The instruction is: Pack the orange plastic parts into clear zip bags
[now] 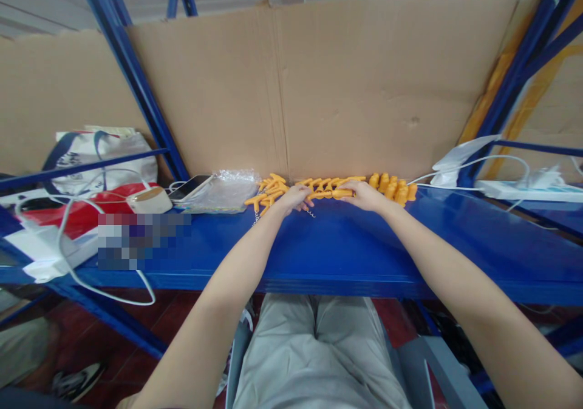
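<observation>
Hands on a row of orange plastic pieces (325,184) at the back edge of a blue shelf (346,245).
Left hand (296,198): fingers curled down onto the row; whether it grips cannot be told. Right hand (364,195): closed about one orange piece (342,193), held level and touching the row. The row runs from 9 to 3 o'clock against a cardboard sheet (364,81) standing at 12 o'clock. At 9 o'clock, just beside the pieces, lie a clear plastic bag (225,192) and a phone (191,186); further out is a tote bag (104,153). At 3 o'clock, well apart, is a white power strip (514,189) with cables.
</observation>
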`<action>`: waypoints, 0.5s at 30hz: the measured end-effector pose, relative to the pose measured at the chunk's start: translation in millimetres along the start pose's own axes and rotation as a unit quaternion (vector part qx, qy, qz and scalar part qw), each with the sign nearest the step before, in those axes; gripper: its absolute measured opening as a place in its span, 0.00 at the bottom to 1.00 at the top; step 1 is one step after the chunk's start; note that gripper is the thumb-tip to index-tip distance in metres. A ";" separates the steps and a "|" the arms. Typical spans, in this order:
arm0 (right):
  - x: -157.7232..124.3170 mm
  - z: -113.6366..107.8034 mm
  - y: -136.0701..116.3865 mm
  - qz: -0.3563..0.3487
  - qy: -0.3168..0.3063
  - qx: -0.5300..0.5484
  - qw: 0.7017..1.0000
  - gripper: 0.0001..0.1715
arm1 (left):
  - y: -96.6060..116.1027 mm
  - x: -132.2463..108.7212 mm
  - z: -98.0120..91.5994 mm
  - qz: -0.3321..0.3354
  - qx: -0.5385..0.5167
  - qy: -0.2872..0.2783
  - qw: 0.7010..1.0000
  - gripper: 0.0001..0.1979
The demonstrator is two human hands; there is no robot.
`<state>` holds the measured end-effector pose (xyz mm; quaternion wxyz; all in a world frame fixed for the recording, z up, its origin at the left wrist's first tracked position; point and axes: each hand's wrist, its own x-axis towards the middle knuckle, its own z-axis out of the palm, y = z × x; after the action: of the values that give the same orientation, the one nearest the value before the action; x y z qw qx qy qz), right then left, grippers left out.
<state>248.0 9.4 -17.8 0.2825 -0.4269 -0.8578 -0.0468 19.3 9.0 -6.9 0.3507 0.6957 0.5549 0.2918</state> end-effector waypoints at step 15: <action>-1.0 -2.3 -0.6 0.011 0.015 0.008 1.000 0.19 | -11.3 6.8 7.6 0.239 0.246 0.098 0.934 0.25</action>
<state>249.1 7.5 -16.3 0.2992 -0.4337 -0.8488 -0.0436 20.3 16.0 -20.4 0.0328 0.8403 0.4579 0.2882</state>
